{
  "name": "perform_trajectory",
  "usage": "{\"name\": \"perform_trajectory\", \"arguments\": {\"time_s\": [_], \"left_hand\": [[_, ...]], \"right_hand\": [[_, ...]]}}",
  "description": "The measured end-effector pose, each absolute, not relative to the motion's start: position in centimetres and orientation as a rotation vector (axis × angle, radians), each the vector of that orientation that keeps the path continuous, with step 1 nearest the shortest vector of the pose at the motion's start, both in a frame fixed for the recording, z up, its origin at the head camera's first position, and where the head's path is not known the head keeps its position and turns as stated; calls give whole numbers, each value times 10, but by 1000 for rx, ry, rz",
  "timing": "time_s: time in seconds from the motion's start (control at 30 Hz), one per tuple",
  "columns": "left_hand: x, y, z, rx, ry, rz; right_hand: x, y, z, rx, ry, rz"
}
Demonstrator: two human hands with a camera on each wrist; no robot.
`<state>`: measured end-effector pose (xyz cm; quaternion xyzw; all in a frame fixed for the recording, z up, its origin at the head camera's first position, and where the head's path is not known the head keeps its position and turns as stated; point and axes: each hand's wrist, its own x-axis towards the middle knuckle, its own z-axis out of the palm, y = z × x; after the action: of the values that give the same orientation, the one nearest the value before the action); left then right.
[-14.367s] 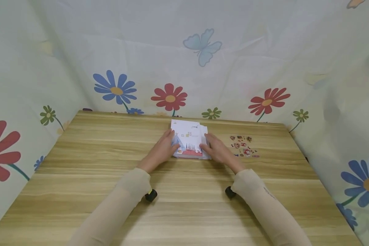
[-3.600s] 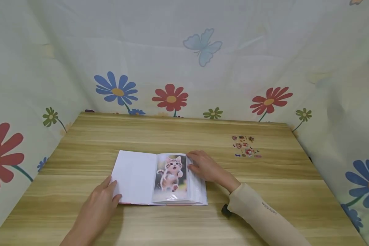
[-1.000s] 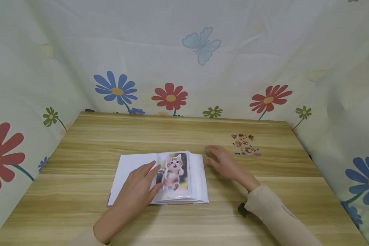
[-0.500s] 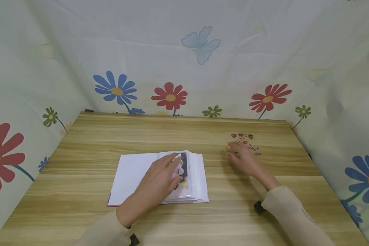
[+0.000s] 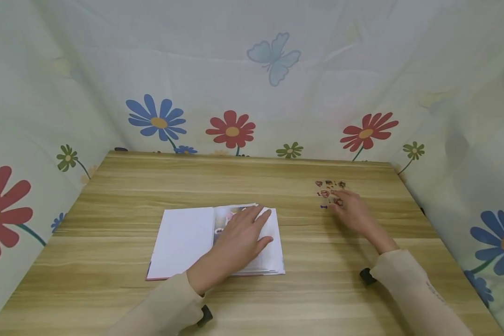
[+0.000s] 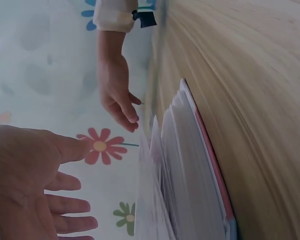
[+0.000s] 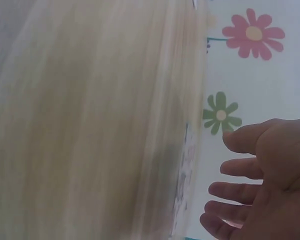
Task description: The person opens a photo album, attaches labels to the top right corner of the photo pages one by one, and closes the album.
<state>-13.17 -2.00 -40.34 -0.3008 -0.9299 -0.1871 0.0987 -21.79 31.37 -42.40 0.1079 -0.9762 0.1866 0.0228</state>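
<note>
Further right than half a second ago, the right grip (image 5: 354,213) now hangs over the near right part of what looks like a clear sticker sheet (image 5: 325,193), while the left grip (image 5: 240,243) has shifted across onto the right-hand side of the album (image 5: 185,240). Neither holds anything: the right one's fingers are slightly bent with gaps between them, the left one's straight and spread. Whether either touches what lies beneath, I cannot tell. For something this thin, it would seem best to catch one edge with a nail and then pinch it, rather than press on the middle; a light left palm should steady the loose pages. The right arm slants in from the near right, thumb toward the album; the left crosses the album's near edge, back of the hand up, thumb pointing right. The album lies open on the wooden surface (image 5: 109,210), its photo (image 5: 220,217) partly hidden, with flowered cloth (image 5: 172,60) behind
</note>
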Motion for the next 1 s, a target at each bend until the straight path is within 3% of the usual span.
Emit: {"name": "perform_trajectory", "arguments": {"time_s": [0.67,1.0], "left_hand": [[-134,24,-423,-981,-2759,-288],[-134,35,-429,-974,-2757,-235]], "right_hand": [[-231,321,-439,189,-3185,260],[-218,312,-436,284,-3191,232]]}}
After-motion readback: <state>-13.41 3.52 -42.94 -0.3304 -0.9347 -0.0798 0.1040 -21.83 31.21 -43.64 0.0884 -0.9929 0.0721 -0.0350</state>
